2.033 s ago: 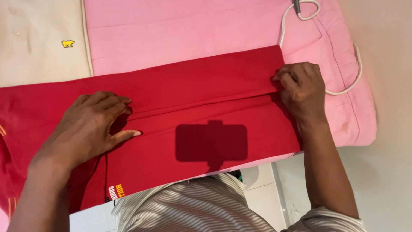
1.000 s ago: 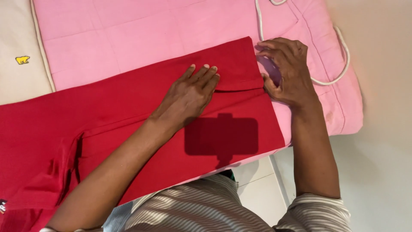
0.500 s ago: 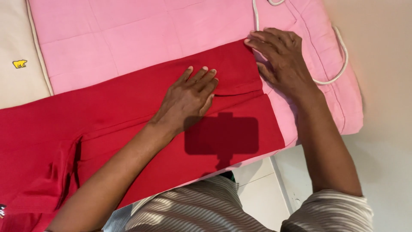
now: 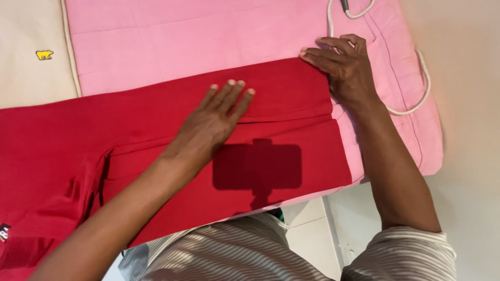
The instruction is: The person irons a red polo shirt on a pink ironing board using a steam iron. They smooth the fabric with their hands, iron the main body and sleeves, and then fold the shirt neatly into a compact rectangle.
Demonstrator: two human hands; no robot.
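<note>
Nearest the camera, above a striped shirt (image 4: 234, 250), one red garment (image 4: 156, 140) lies spread across a pink padded cover (image 4: 208, 41), its right end folded into flat layers and its left end bunched in loose wrinkles. The left hand (image 4: 213, 122) presses flat on the middle of the red cloth, fingers (image 4: 232, 96) straight and close together, palm down, gripping nothing. The right hand (image 4: 346, 65) rests on the garment's far right corner where red meets pink, its fingers (image 4: 320, 54) slightly spread and laid flat along the edge, likewise closed on nothing. The cloth looks light, soft and limp, likely to slide and crease rather than hold a shape; its folded edges and corners seem the surest places to pinch it. A dark shadow of a head-mounted device (image 4: 258, 166) falls on the near layer. Farther off, one white cord (image 4: 416, 99) loops over the pink cover, and one cream fabric (image 4: 31, 52) with a small yellow emblem lies at far left. Count: one garment, two hands, one cord.
</note>
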